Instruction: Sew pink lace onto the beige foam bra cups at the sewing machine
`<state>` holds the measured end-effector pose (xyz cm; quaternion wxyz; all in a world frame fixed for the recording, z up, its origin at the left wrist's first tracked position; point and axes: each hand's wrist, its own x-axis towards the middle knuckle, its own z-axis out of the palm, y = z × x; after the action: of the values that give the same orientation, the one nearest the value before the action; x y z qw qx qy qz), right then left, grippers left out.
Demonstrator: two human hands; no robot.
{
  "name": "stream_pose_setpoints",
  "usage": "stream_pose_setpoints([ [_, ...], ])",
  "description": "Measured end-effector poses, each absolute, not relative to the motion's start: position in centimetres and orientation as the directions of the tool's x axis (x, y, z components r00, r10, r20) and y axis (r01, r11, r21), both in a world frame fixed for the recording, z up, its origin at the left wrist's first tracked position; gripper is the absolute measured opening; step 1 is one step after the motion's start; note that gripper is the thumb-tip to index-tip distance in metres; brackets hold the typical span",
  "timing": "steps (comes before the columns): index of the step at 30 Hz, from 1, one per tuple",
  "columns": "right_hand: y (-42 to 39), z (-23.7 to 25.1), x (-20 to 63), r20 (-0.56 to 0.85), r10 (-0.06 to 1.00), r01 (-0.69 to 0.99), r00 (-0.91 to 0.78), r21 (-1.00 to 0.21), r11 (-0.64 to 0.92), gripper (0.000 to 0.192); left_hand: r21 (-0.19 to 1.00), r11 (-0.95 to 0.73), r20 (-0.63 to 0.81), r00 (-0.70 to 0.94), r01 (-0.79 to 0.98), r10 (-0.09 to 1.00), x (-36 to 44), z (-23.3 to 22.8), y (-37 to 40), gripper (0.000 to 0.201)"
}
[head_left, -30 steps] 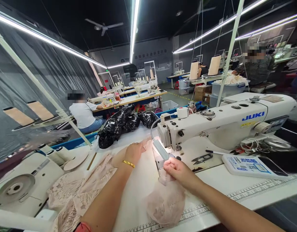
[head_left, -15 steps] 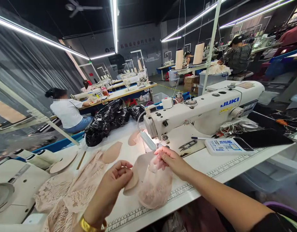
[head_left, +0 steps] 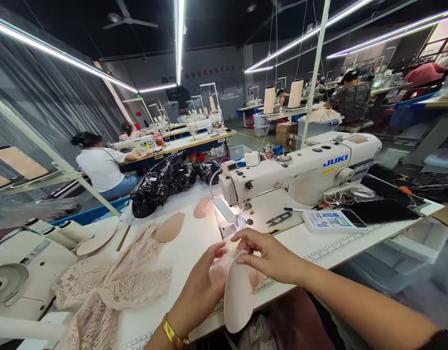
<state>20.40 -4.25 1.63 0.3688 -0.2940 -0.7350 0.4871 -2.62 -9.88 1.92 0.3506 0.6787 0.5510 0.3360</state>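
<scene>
1. Together, both hands meet over the near edge of the desk [head_left: 194, 243], each gripping the same piece: a beige foam cup pad [head_left: 238, 296] with pink lace fabric [head_left: 218, 270] tucked behind it.
2. The left hand [head_left: 204, 287], a gold bracelet [head_left: 172, 333] on its wrist, is curled around the left side of the pad and lace, with its thumb up at the top edge.
3. The right hand [head_left: 263, 253] pinches the pad's upper rim between thumb and fingertips; its forearm runs off toward the lower right corner.
4. The pad stands nearly upright and hangs partly past the near edge, over the ruler strip printed there.
5. Just beyond the hands stands a white JUKI sewing machine [head_left: 300, 170], its small lamp [head_left: 224, 209] lighting the needle area.
6. Thread snips [head_left: 278, 219] and a pen [head_left: 295, 210] lie on the machine bed; a white control panel [head_left: 328, 221] sits to the right of them.
7. Two loose beige pads [head_left: 169, 227] lie farther back on the desk, left of the machine.
8. A heap of pink lace pieces [head_left: 110, 287] covers the near left part of the desk.
9. Black plastic bags [head_left: 165, 187] are piled at the far edge.
10. A person in a white shirt [head_left: 101, 167] sits at another table beyond.
</scene>
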Motion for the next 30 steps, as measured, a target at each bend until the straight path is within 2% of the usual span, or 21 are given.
stream_pose_setpoints([
  [3, -4.4, 2.1, 20.4, 0.286, 0.770, 0.084, -0.570, -0.912, 0.401, 0.031, 0.915, -0.019, -0.096, 0.263, 0.403, 0.960, -3.1, 2.8, -8.8, 0.039],
  [6, -4.3, 2.3, 20.5, 0.322, 0.766, 0.116, -0.557, -0.883, 0.455, 0.029, 0.945, -0.014, -0.082, 0.280, 0.325, 0.957, -3.3, 3.4, -8.7, 0.043],
  [9, -4.1, 2.7, 20.2, 0.428, 0.729, 0.138, -0.535, -0.807, 0.575, 0.027, 0.883, -0.083, -0.091, 0.342, 0.462, 0.935, -3.1, 3.8, -9.1, 0.031],
  [11, -4.0, 3.1, 19.6, 0.590, 0.648, 0.165, -0.481, -0.665, 0.728, 0.026, 0.783, -0.136, -0.070, 0.303, 0.607, 0.950, -3.2, 4.1, -8.9, 0.017],
  [12, -4.0, 3.3, 19.2, 0.679, 0.584, 0.194, -0.445, -0.563, 0.803, 0.026, 0.729, -0.161, -0.012, 0.247, 0.666, 0.969, -3.5, 4.3, -8.6, 0.014],
  [14, -3.7, 3.5, 18.2, 0.806, 0.449, 0.252, -0.385, -0.376, 0.891, 0.024, 0.594, -0.248, 0.240, 0.126, 0.765, 0.963, -4.5, 4.6, -7.9, 0.007],
  [16, -3.2, 2.9, 17.2, 0.855, 0.369, 0.287, -0.365, -0.274, 0.918, 0.022, 0.362, -0.374, 0.556, 0.124, 0.854, 0.822, -5.9, 4.8, -7.3, 0.006],
  [17, -2.7, 2.3, 16.8, 0.861, 0.343, 0.301, -0.376, -0.237, 0.924, 0.021, 0.217, -0.425, 0.659, 0.189, 0.879, 0.728, -6.5, 4.7, -7.1, 0.007],
  [18, -2.1, 1.5, 16.5, 0.852, 0.318, 0.321, -0.415, -0.191, 0.928, 0.020, 0.086, -0.464, 0.698, 0.279, 0.882, 0.660, -6.9, 4.5, -7.1, 0.008],
  [19, -1.4, 0.5, 16.5, 0.829, 0.291, 0.339, -0.477, -0.132, 0.931, 0.021, -0.003, -0.502, 0.677, 0.371, 0.865, 0.635, -7.2, 4.2, -7.1, 0.008],
  [20, -0.6, -0.6, 16.5, 0.791, 0.264, 0.349, -0.551, -0.069, 0.934, 0.024, -0.039, -0.545, 0.613, 0.451, 0.838, 0.649, -7.3, 3.9, -7.2, 0.006],
  [23, 1.8, -3.3, 17.7, 0.646, 0.189, 0.296, -0.739, 0.059, 0.954, 0.030, 0.055, -0.641, 0.359, 0.584, 0.766, 0.728, -6.4, 2.9, -7.4, 0.005],
  [26, 3.8, -4.2, 19.1, 0.503, 0.168, 0.237, -0.848, 0.076, 0.969, 0.029, 0.090, -0.676, 0.277, 0.634, 0.731, 0.722, -4.2, 2.5, -6.1, 0.018],
  [30, 5.3, -3.9, 20.4, 0.424, 0.187, 0.213, -0.886, 0.015, 0.977, 0.029, -0.028, -0.731, 0.240, 0.715, 0.682, 0.657, -2.0, 1.7, -2.7, 0.027],
])
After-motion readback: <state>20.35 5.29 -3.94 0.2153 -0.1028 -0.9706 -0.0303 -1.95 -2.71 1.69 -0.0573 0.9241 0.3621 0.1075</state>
